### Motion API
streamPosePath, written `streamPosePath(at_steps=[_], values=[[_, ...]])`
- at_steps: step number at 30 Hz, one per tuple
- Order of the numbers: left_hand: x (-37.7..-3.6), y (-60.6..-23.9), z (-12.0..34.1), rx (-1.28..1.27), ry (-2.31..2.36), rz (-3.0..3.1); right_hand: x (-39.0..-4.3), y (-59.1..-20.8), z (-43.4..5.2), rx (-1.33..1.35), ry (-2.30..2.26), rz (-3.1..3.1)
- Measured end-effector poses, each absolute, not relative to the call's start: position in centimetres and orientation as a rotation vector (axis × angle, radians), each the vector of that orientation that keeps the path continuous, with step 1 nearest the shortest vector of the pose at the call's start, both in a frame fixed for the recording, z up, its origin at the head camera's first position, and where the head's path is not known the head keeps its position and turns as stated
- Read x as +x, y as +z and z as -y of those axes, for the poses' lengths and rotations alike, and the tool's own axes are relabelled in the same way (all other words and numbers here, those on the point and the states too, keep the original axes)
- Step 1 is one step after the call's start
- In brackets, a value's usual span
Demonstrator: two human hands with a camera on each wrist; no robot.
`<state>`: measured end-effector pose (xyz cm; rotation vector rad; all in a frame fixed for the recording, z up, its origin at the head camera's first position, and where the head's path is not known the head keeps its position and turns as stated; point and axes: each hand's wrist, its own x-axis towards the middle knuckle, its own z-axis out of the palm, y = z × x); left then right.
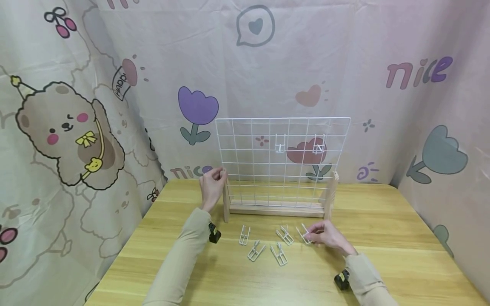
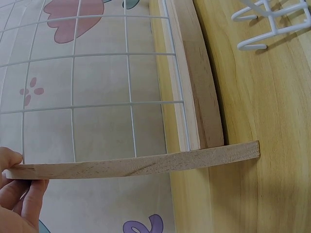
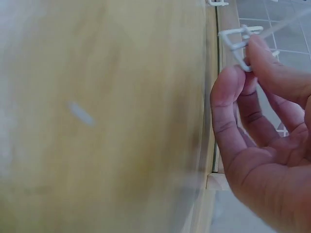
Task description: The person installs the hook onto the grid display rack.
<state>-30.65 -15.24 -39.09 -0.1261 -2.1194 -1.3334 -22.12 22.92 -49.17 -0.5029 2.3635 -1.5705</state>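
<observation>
A white wire grid panel (image 1: 260, 149) stands upright in a wooden stand (image 1: 275, 209). My left hand (image 1: 212, 187) grips the upper end of the stand's left wooden post (image 2: 141, 166), thumb on one side and fingers on the other. My right hand (image 1: 328, 236) pinches a white wire hook (image 3: 236, 44) between thumb and fingertips, in front of the stand's right side. Several similar white hooks (image 1: 279, 254) lie on the table before the stand. Two more hang on the grid, one near the middle (image 1: 280, 147) and one at the right (image 1: 319, 148).
The wooden table (image 1: 306, 280) carries the stand towards its back edge. A printed curtain (image 1: 153, 51) hangs behind and along both sides. Black wrist cameras sit on both forearms, the left one (image 1: 214, 233) beside the loose hooks.
</observation>
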Motion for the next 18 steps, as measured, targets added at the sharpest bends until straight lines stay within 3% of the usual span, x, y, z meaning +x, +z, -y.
streamPosePath(at_steps=[18], values=[[-30.68,-39.10,15.21,-0.121,-1.347,2.124,-22.13,-48.96,-22.18,-0.414,-1.924,-2.150]])
